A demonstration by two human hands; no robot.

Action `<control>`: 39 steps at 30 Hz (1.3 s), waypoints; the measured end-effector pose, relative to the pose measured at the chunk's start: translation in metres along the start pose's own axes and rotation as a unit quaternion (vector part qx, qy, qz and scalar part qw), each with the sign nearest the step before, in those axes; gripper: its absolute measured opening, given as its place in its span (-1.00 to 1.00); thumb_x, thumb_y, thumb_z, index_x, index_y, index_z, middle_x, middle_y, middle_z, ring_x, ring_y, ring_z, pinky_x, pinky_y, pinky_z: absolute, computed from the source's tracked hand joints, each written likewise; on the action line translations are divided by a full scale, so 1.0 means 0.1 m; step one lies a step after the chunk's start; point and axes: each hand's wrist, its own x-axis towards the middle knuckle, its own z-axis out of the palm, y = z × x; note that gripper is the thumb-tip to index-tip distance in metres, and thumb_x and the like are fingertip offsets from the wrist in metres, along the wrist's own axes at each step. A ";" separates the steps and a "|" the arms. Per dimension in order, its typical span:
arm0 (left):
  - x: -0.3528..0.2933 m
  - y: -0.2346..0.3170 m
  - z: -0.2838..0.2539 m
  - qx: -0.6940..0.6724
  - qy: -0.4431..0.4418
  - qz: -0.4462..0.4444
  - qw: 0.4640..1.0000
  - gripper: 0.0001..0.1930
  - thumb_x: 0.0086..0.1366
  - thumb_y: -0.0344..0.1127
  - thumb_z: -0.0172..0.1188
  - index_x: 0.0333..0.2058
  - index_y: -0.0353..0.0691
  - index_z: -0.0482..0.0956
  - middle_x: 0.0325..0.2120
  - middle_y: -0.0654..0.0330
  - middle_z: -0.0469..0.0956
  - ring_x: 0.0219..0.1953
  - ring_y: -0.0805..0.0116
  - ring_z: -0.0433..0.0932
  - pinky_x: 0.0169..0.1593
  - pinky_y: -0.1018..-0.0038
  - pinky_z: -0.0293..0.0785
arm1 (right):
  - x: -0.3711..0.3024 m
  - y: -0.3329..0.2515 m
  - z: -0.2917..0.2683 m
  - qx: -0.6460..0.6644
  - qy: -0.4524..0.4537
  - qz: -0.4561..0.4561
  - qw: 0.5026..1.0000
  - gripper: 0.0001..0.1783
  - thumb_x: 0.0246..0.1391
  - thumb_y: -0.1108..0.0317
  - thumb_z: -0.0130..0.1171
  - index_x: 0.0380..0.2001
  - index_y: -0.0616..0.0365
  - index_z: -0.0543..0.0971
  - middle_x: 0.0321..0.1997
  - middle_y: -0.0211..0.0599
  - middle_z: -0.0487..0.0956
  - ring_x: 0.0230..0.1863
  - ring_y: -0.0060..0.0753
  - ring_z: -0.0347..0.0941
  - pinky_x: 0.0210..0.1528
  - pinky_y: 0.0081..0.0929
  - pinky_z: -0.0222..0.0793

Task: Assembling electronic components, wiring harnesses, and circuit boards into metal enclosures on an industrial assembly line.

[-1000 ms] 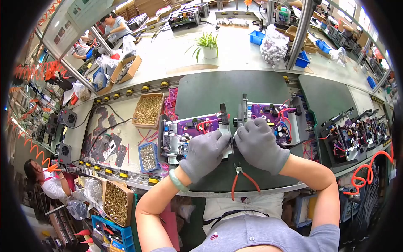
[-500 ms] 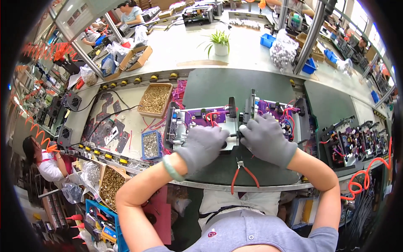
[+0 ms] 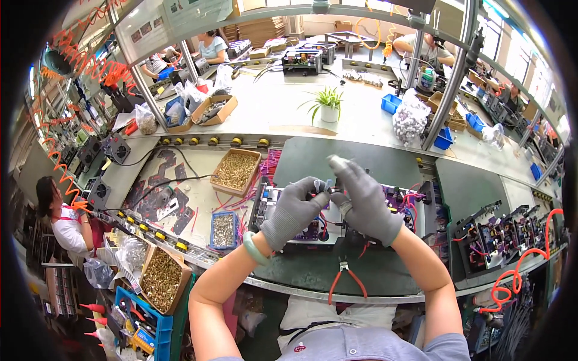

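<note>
Both my hands wear grey gloves and are raised over two open-topped chassis with purple circuit boards. My left hand (image 3: 291, 212) is closed, fingertips pinched around a small pale piece I cannot make out. Close beside it, my right hand (image 3: 370, 207) has its fingers stretched up and its thumb near the left fingertips. Below the hands is the left chassis's purple board (image 3: 309, 233), with red wires. Partly covered by my right hand is the right chassis, whose red wires (image 3: 414, 210) show. Red-handled cutting pliers (image 3: 335, 285) lie on the dark green mat (image 3: 307, 159) in front.
Left of the mat stand a cardboard box (image 3: 227, 190) of brass-coloured parts and a blue tray (image 3: 223, 247) of silver parts. More circuit-board units (image 3: 509, 231) sit at right, near a coiled orange hose (image 3: 519, 274). A potted plant (image 3: 329, 114) stands on the far bench; people work beyond.
Both hands have lifted off the chassis and come closer together. The right fingers have stretched upward, and the left now pinches a small piece. The whole view has shifted.
</note>
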 end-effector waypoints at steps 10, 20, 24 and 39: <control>0.25 -0.04 -0.07 0.179 -0.072 0.078 0.978 -0.85 0.29 -0.34 0.16 -0.38 -0.31 0.60 -0.55 0.26 0.56 -0.49 0.55 0.48 -0.38 0.49 0.43 | -0.09 0.34 -0.06 -0.118 -0.091 -0.037 0.988 -0.71 0.03 0.37 0.23 -0.13 0.02 0.59 -0.20 -0.33 0.59 -0.13 -0.14 0.52 -0.01 -0.17 0.35; 0.49 -0.13 0.07 0.609 -0.188 -0.029 0.770 -0.80 0.21 -0.20 0.13 -0.32 -0.03 0.72 -0.41 0.12 0.67 -0.28 0.05 0.67 -0.17 0.18 0.58 | -0.39 0.50 0.28 -0.198 -0.060 0.069 0.976 -0.52 0.04 0.29 0.24 0.03 0.24 0.48 -0.01 -0.06 0.56 0.07 -0.02 0.48 0.20 -0.10 0.28; 0.37 -0.24 -0.05 0.556 -0.150 0.032 0.817 -0.78 0.22 -0.13 0.16 -0.38 -0.10 0.68 -0.46 0.09 0.63 -0.31 0.02 0.64 -0.20 0.14 0.54 | -0.40 0.52 0.26 -0.186 -0.076 0.083 0.976 -0.49 0.05 0.26 0.23 0.04 0.32 0.48 -0.13 -0.04 0.60 0.00 -0.03 0.51 0.22 -0.12 0.25; 0.26 -0.34 -0.02 0.524 -0.095 0.084 0.842 -0.79 0.22 -0.18 0.17 -0.49 -0.17 0.62 -0.51 0.07 0.58 -0.40 0.02 0.61 -0.27 0.11 0.49 | -0.41 0.52 0.25 -0.159 -0.091 0.091 0.979 -0.61 0.09 0.32 0.16 -0.04 0.31 0.51 -0.20 -0.04 0.61 -0.12 0.00 0.52 0.18 -0.12 0.24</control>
